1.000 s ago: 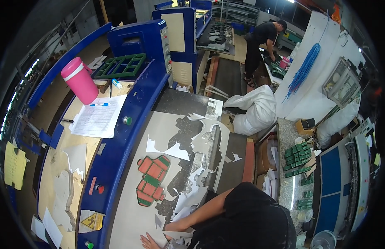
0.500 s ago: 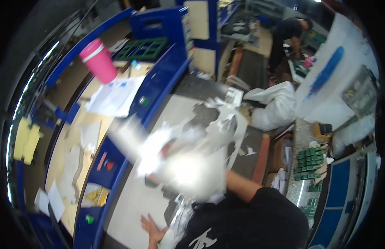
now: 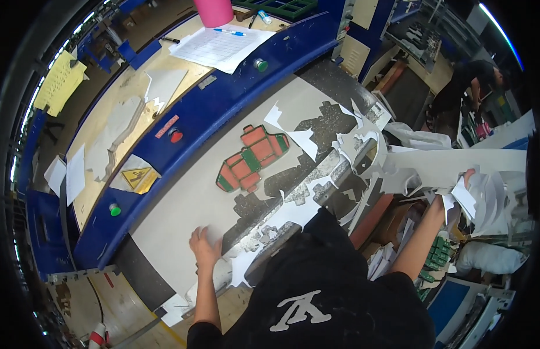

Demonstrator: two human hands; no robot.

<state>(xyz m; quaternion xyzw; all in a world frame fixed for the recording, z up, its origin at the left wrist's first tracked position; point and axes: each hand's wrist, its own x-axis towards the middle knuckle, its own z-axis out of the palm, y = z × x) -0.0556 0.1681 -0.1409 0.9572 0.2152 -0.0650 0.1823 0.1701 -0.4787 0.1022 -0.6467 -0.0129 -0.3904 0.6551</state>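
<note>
My left hand (image 3: 206, 249) is over the near left part of a pale grey sheet (image 3: 177, 215), fingers apart and holding nothing. My right hand (image 3: 469, 176) is stretched far out to the right, gripping white offcuts (image 3: 465, 198), which partly hide its fingers. A cutting die (image 3: 251, 160) with red-orange pads and green parts lies flat on the sheet, beyond my left hand. Next to the die, dark cut-out shapes (image 3: 325, 122) open in the sheet. Torn white scraps (image 3: 305, 142) lie around them.
A blue machine beam (image 3: 223, 99) with buttons curves along the far side. Behind it, a wooden shelf holds papers (image 3: 220, 46) and a pink container (image 3: 214, 13). Green blocks (image 3: 440, 253) and a white sack (image 3: 418, 138) are on the right. A person (image 3: 471, 87) bends at the far right.
My right hand has swung the white scraps from over the sheet out to the right. The die is now uncovered. The view has shifted.
</note>
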